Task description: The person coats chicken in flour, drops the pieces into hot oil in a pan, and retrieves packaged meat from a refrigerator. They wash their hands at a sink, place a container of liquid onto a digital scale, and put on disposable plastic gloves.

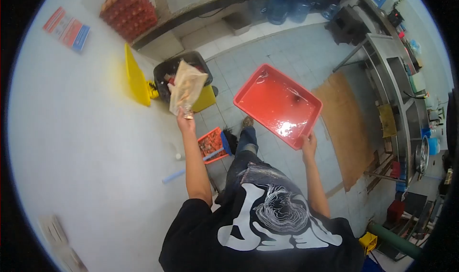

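My left hand (185, 121) is closed on the bottom end of a crumpled, see-through plastic bag (187, 88), pale tan in colour. The bag stands over the near part of a yellow trash bin (204, 99) with a black liner, and hides some of its opening. Red and white waste shows inside the bin. With my right hand (308, 145) I grip the near right corner of a red plastic tray (272, 97), held out over the floor. Its inside is wet and shiny, with nothing else visible in it.
Left of the bin, its yellow lid (136, 78) is tipped up against the wall. A dustpan (211, 145) with orange scraps and a broom (222, 150) lie by my feet. Cardboard (346, 128) covers floor near the metal table (389, 66). Egg trays (128, 13) are stacked on the counter.
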